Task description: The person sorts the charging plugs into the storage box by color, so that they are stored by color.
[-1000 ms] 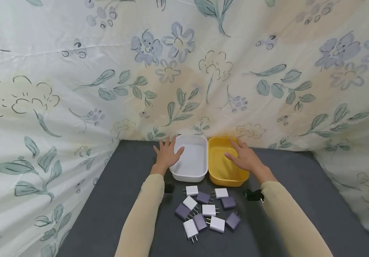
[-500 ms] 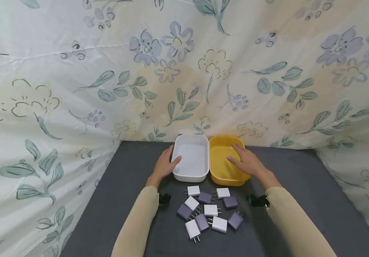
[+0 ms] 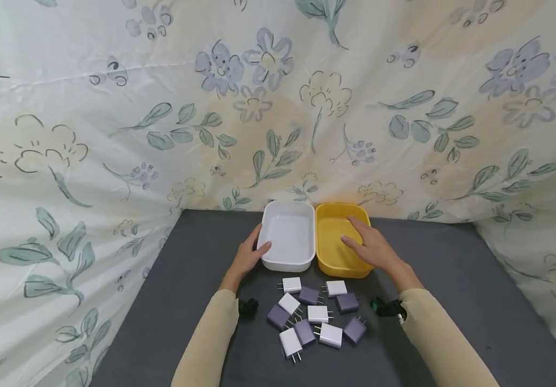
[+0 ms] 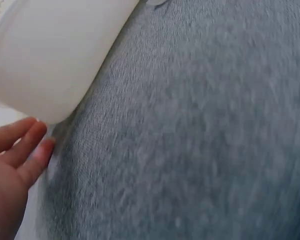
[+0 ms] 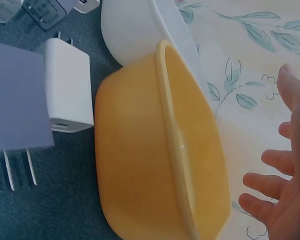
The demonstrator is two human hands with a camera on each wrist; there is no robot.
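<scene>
Two open bins stand side by side at the back of the dark table: a white bin (image 3: 289, 266) on the left and a yellow bin (image 3: 344, 272) on the right. My left hand (image 3: 246, 257) lies along the white bin's left side, thumb at the rim. In the left wrist view its fingers (image 4: 34, 150) are extended, tips right at the bin's corner. Over the yellow bin's right side is my right hand (image 3: 377, 248), fingers spread and holding nothing. Several white chargers (image 3: 330, 335) and purple chargers (image 3: 354, 330) lie loose in front of the bins.
A floral cloth (image 3: 278, 107) hangs behind and beside the dark table (image 3: 200, 242). Black camera straps (image 3: 247, 308) sit at both wrists. The charger prongs point in various directions.
My left hand has drawn back toward me from the white bin's far left side, its spread fingers coming together against the bin's outer wall. The right hand stays nearly in place. The chargers lie as before.
</scene>
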